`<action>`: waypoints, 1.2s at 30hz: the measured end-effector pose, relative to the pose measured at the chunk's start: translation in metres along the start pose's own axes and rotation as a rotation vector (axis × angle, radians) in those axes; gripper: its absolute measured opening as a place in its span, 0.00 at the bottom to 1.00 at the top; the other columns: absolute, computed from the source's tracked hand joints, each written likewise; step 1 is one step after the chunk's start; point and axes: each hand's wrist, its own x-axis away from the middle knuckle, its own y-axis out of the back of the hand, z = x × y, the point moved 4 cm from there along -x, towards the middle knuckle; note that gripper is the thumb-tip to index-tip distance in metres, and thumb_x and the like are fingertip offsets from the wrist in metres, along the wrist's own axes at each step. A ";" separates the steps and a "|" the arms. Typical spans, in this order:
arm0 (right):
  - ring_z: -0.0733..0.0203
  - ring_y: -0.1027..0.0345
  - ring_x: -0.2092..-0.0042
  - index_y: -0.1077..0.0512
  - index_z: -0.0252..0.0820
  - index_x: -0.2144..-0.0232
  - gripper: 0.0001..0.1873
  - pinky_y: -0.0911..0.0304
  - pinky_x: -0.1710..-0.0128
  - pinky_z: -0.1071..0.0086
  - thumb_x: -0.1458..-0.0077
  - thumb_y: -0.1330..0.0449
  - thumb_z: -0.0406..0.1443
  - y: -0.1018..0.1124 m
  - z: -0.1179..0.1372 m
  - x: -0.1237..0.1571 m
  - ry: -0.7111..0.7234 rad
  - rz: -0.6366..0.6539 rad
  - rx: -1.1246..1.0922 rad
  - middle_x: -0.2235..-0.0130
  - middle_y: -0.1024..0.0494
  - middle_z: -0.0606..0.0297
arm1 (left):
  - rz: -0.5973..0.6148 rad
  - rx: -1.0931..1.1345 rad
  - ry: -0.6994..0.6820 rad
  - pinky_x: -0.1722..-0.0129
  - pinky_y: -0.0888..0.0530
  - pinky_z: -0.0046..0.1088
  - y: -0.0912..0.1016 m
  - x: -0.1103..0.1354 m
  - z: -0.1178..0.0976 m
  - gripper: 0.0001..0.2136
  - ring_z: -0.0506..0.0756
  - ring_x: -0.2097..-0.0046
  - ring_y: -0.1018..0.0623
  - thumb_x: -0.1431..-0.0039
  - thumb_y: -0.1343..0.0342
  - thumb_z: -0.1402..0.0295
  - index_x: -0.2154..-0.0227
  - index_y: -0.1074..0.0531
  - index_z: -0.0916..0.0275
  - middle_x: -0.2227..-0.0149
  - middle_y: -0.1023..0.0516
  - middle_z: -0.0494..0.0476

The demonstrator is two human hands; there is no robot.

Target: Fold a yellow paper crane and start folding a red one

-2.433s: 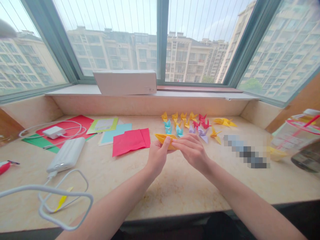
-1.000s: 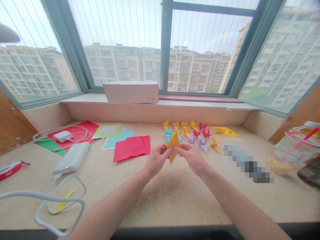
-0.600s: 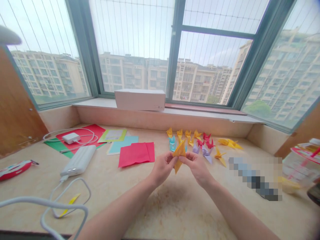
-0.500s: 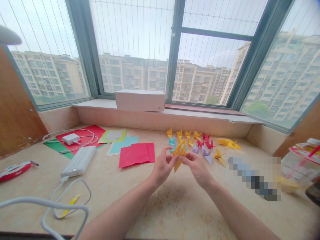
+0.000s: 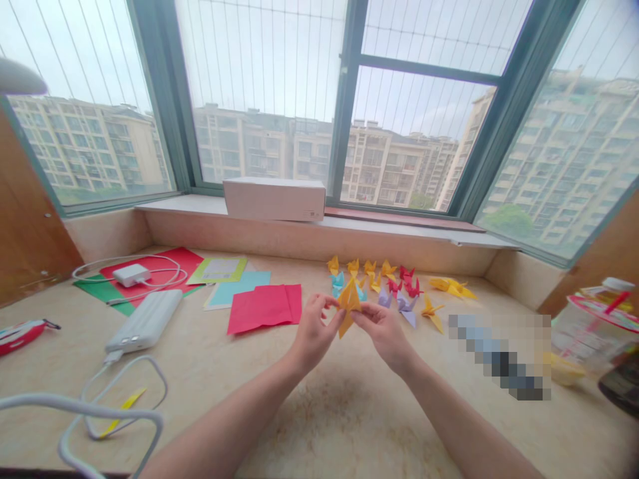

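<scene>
While left hand (image 5: 315, 330) pinches yellow paper (image 5: 350, 298), right hand (image 5: 383, 328) pinching too, paper between them

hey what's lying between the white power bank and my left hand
In the head view, the nearer red paper lies between the power bank and your left hand.

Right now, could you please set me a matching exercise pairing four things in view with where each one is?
1. yellow folded paper
2. white box
3. white charger
4. light-blue sheet

A. on the window sill
B. held by the left hand and the right hand
C. partly under the crimson paper
D. on the red sheet

Pairs: 1-B, 2-A, 3-D, 4-C
</scene>
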 end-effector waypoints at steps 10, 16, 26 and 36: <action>0.60 0.30 0.69 0.31 0.43 0.54 0.19 0.35 0.66 0.66 0.47 0.36 0.42 0.008 -0.003 0.006 0.168 -0.267 0.359 0.67 0.21 0.64 | 0.179 -0.135 0.023 0.72 0.38 0.25 -0.011 0.008 -0.002 0.10 0.50 0.74 0.32 0.37 0.49 0.65 0.73 0.32 0.62 0.76 0.30 0.48; 0.59 0.31 0.68 0.30 0.42 0.63 0.12 0.34 0.66 0.66 0.45 0.37 0.43 0.006 0.001 0.009 0.211 -0.296 0.453 0.67 0.24 0.62 | 0.198 -0.044 -0.002 0.75 0.39 0.24 -0.016 0.012 -0.001 0.11 0.49 0.75 0.33 0.36 0.52 0.64 0.73 0.35 0.62 0.77 0.32 0.48; 0.60 0.33 0.70 0.28 0.41 0.63 0.17 0.38 0.71 0.67 0.46 0.37 0.48 0.006 0.000 0.009 0.167 -0.318 0.503 0.69 0.25 0.62 | 0.183 0.031 -0.002 0.75 0.34 0.23 -0.014 0.012 -0.007 0.08 0.51 0.73 0.27 0.37 0.51 0.66 0.70 0.32 0.62 0.75 0.25 0.52; 0.60 0.35 0.71 0.26 0.40 0.67 0.15 0.39 0.71 0.67 0.46 0.37 0.46 0.004 0.001 0.008 0.119 -0.249 0.504 0.69 0.23 0.62 | 0.191 0.026 0.005 0.73 0.34 0.24 -0.015 0.012 0.000 0.07 0.51 0.72 0.26 0.37 0.50 0.67 0.64 0.28 0.63 0.73 0.23 0.53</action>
